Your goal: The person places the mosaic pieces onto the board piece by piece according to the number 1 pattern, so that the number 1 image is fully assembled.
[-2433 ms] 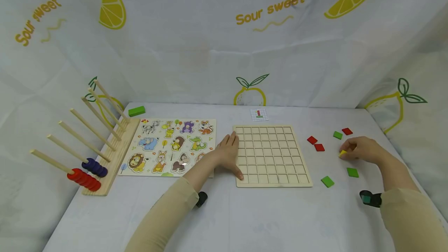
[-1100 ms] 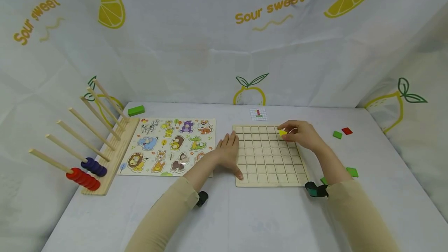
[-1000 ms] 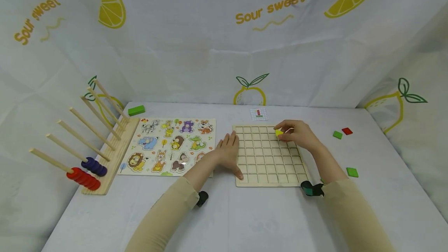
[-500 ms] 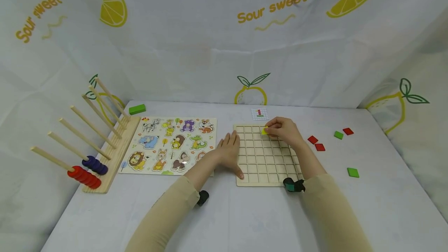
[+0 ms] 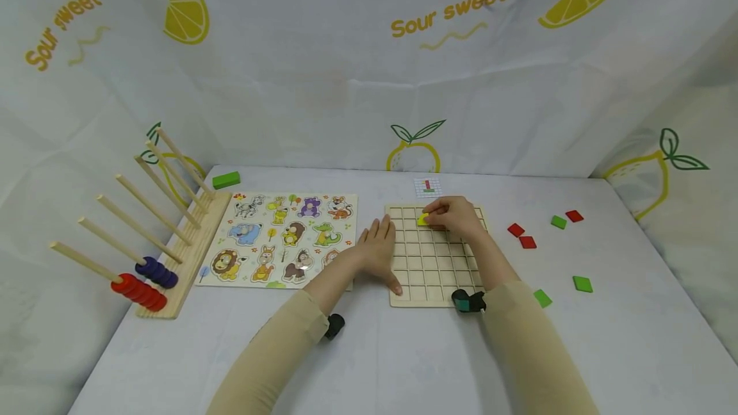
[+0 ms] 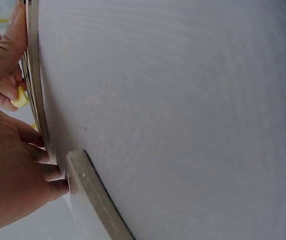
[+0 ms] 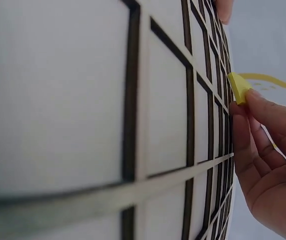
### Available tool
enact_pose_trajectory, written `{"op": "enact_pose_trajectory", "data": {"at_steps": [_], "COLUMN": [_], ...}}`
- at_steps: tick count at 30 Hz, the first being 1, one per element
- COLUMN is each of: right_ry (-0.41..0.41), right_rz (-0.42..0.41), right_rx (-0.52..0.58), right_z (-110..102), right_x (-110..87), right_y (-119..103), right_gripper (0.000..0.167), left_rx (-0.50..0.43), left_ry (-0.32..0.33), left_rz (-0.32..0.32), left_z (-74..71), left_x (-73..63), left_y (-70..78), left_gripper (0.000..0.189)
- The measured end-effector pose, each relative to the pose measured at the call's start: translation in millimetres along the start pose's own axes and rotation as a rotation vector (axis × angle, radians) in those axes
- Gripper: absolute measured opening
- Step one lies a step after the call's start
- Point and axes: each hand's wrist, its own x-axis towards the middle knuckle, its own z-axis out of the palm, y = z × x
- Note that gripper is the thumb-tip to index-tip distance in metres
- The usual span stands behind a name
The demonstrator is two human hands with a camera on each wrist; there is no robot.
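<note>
Here's your right hand (image 5: 452, 216), thumb and fingertips pinching the yellow tile (image 5: 423, 219) over the far rows of the grid (image 5: 426, 261), a little left of its middle; the tile tips at an angle in the right wrist view, and whether it touches the wood you can't tell. Your left hand (image 5: 377, 252) lies with fingers extended along the grid's left edge, gripping nothing, thumb down by the near corner, the animal puzzle (image 5: 277, 242) just to its left. Beyond the grid sits your card (image 5: 428, 187), printed with a small red and green figure. Off to the right, two red tiles (image 5: 528, 243) lie close together, another red tile (image 5: 574, 216) sits just beside a green tile (image 5: 558, 222), and two more green tiles (image 5: 583, 284) lie nearer you. Far left, the peg rack (image 5: 196, 235) carries red rings (image 5: 138, 292) and purple rings (image 5: 156, 272), a green block (image 5: 226, 180) near its far end.
</note>
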Motion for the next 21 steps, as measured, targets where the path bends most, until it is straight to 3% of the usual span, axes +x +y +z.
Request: {"op": "enact_pose_trajectory", "data": {"at_steps": [21], "right_ry": [-0.054], "right_rz": [-0.053], "right_rx": [-0.098], "right_z": [-1.9], "right_x": [2.2], "right_y": [1.4], "right_gripper": [0.014], "left_rx": [0.000], "left_ry": [-0.002], "left_rz": [-0.005], "left_z": [0.3], "left_x": [0.6], "left_y": [0.6], "left_gripper": [0.144]}}
